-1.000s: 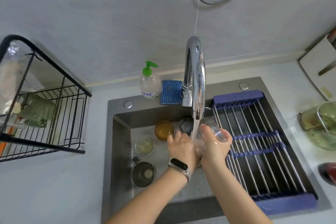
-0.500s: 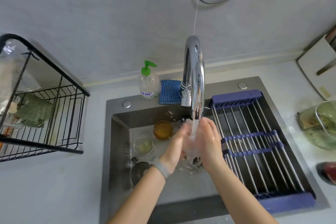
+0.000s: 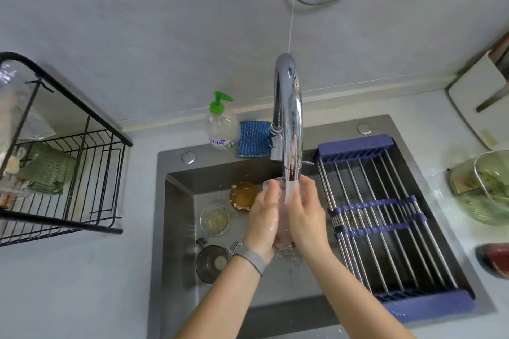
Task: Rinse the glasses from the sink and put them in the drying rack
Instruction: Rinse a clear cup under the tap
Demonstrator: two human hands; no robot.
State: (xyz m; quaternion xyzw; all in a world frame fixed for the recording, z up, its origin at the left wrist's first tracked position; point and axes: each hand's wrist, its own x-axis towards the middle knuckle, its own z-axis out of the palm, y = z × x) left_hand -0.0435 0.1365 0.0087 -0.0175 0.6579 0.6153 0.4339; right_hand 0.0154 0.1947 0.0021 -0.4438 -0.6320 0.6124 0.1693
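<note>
- Both my hands, left hand [image 3: 263,217] and right hand [image 3: 305,215], clasped a clear glass [image 3: 285,228] under the tap's [image 3: 287,113] stream.
- One green glass [image 3: 45,170] sat in the black rack [image 3: 91,173].
- Three glasses [image 3: 243,195] waited in the sink [image 3: 176,228].

A green-pumped clear soap bottle [image 3: 221,124] stands at 11 o'clock of the grey sink [image 3: 176,201], a blue striped sponge cloth [image 3: 253,139] beside it. An amber glass [image 3: 242,197] sits inside. The roll-up rack [image 3: 385,217] at 3 o'clock is steel-rodded with purple-blue ends. The wire rack [image 3: 68,173] at 9 o'clock is black.
</note>
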